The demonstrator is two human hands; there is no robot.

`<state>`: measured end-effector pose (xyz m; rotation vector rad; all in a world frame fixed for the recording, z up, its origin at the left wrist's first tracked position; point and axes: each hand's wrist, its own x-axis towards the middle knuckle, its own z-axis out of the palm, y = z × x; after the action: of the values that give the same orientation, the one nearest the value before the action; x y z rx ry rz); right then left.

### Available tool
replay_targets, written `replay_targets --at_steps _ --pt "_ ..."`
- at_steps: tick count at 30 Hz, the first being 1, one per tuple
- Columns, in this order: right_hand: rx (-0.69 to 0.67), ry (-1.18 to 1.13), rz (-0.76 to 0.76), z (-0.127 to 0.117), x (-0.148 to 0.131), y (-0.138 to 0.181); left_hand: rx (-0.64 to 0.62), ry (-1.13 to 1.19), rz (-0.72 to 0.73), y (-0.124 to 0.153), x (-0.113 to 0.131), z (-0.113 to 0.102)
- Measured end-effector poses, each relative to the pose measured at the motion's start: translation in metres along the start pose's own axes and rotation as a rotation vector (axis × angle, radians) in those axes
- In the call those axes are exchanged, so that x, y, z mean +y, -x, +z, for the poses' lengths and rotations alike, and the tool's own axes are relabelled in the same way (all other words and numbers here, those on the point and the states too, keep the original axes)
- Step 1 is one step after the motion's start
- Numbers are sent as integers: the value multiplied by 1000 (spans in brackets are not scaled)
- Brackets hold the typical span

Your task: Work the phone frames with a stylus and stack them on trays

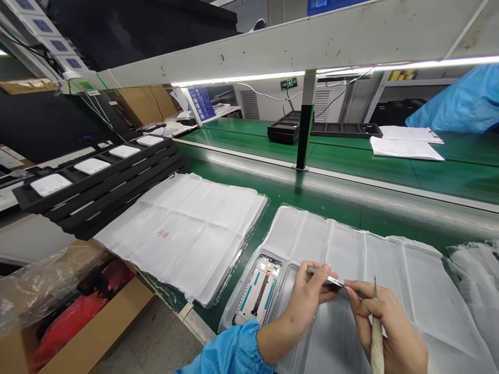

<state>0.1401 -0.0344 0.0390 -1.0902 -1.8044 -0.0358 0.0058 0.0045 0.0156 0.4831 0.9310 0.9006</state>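
Note:
My left hand [312, 291] is closed around slim metal tweezers [334, 281], whose tip points right. My right hand [385, 324] meets that tip with thumb and forefinger; whether a small piece is pinched there I cannot tell. A thin pointed tool with a pale wrapped handle [377, 337] also rests in my right hand, its point upward. Left of my hands, a phone frame [259, 291] with blue strips and a black flex cable lies in a compartment of the translucent plastic tray [346, 244]. Both hands are above this tray.
A stack of covered trays [187, 223] lies to the left on the green bench [280, 189]. Black stacked trays with white pieces [91, 165] stand beyond it. A carton [117, 322] sits below at left. A post [305, 130] holds the shelf. A co-worker's blue sleeve [460, 104] shows at right.

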Motion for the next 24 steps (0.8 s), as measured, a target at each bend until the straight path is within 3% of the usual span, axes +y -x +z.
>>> replay_targets --at_steps 24 --pt "-60 -17 -34 1 1 3 -48 19 -24 4 2 4"
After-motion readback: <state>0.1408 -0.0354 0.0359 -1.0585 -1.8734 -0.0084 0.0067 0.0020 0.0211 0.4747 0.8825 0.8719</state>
